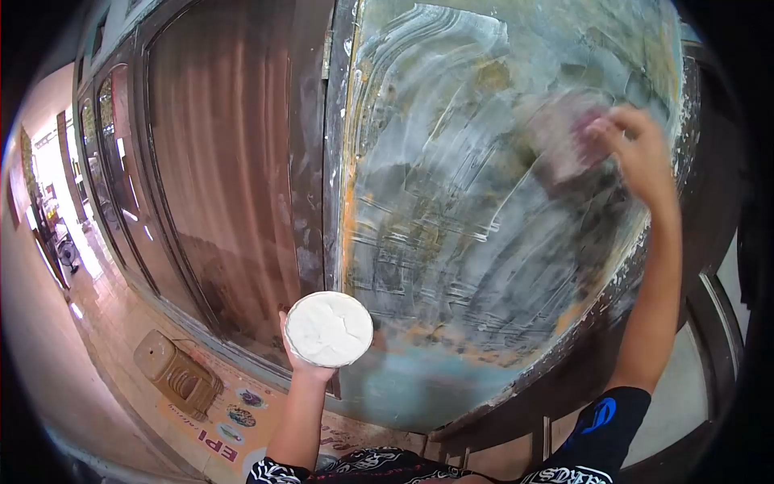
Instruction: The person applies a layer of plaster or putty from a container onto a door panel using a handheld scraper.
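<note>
Stool (181, 374) left — wall (476, 202) right.

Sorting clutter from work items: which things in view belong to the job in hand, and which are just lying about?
In use:
tub of white paste, in the left hand
blurred flat tool, in the right hand
smeared panel

Apparently just lying about:
brown stool
printed floor banner
distant fan

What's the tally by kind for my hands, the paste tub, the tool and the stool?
Hands: 2, left and right
Round tub of white paste: 1
Spreading tool, blurred: 1
Brown plastic stool: 1
Total: 5
</note>
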Available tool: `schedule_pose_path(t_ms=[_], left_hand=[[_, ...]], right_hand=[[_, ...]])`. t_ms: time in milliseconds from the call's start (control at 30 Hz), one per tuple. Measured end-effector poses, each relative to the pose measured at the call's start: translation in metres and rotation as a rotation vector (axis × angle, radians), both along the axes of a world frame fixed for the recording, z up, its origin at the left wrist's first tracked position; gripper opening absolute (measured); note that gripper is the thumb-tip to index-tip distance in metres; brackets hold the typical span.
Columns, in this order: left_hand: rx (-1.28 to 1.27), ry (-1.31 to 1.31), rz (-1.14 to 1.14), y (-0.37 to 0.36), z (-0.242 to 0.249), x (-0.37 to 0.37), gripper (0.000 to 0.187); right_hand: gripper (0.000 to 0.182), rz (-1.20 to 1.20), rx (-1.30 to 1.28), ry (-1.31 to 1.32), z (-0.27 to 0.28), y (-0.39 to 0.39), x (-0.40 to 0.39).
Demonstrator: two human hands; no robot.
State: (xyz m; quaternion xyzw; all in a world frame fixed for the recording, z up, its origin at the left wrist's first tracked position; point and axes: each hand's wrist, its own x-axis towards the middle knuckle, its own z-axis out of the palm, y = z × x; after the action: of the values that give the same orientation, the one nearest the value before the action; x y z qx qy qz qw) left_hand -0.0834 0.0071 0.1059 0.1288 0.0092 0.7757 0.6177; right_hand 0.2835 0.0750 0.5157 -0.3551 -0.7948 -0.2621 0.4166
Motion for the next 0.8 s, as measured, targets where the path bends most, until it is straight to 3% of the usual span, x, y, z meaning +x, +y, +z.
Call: schedule_pose_path(t_ms=[33, 100, 167, 200, 300, 333, 367, 433, 467, 533, 600, 633, 667, 733, 800], left_hand=[[-0.03, 0.006, 0.006, 0.0, 0.0, 0.0, 0.08], [0.006, 0.026, -0.026, -0.002, 0.005, 0.006, 0.08], [0.017, -0.008, -0.055, -0.002, 0.0, 0.009, 0.079], [0.035, -0.036, -0.076, -0.001, 0.0, 0.007, 0.078], [0.046, -0.016, -0.065, 0.002, -0.004, 0.008, 0.077], [0.064, -0.008, -0.061, 0.001, -0.003, 0.009, 0.078], [0.06, -0.011, -0.061, 0.001, -0.004, 0.01, 0.078], [0.025, 0.003, -0.043, 0.0, -0.006, 0.011, 0.079], [0.024, 0.001, -0.042, -0.001, -0.007, 0.011, 0.079], [0.036, -0.033, -0.043, -0.001, -0.005, 0.012, 0.078], [0.031, -0.028, -0.031, -0.001, -0.008, 0.015, 0.077], [0.022, -0.028, -0.036, -0.001, -0.007, 0.017, 0.077], [0.016, -0.014, -0.045, 0.0, -0.005, 0.019, 0.079], [0.011, 0.001, -0.063, 0.0, -0.005, 0.024, 0.081], [-0.018, -0.015, -0.054, 0.002, -0.003, 0.028, 0.081]], right_hand=[[0.025, 0.006, 0.095, -0.002, -0.048, 0.006, -0.022], [0.018, -0.054, -0.027, -0.393, -0.108, -0.001, -0.063], [0.014, -0.097, -0.079, -0.532, -0.15, 0.022, -0.074], [0.014, -0.096, -0.079, -0.526, -0.144, 0.024, -0.072], [0.012, -0.228, 0.169, -0.193, -0.081, 0.033, -0.039], [0.017, -0.26, 0.31, -0.099, -0.054, 0.03, -0.02], [0.024, -0.355, 0.269, 0.008, -0.026, 0.026, 0.002], [0.027, -0.211, 0.089, 0.343, 0.011, 0.034, 0.056], [0.027, -0.21, 0.088, 0.341, 0.004, 0.033, 0.056], [0.026, 0.038, 0.114, 0.296, -0.025, 0.02, 0.056], [0.017, -0.101, 0.038, -0.118, -0.08, -0.013, 0.0], [0.013, -0.119, 0.154, -0.248, -0.12, -0.008, -0.017], [0.012, -0.114, 0.017, -0.445, -0.15, -0.003, -0.03], [0.011, -0.076, -0.068, -0.634, -0.193, 0.012, -0.037], [0.01, -0.151, 0.014, -0.615, -0.183, 0.025, -0.028]])
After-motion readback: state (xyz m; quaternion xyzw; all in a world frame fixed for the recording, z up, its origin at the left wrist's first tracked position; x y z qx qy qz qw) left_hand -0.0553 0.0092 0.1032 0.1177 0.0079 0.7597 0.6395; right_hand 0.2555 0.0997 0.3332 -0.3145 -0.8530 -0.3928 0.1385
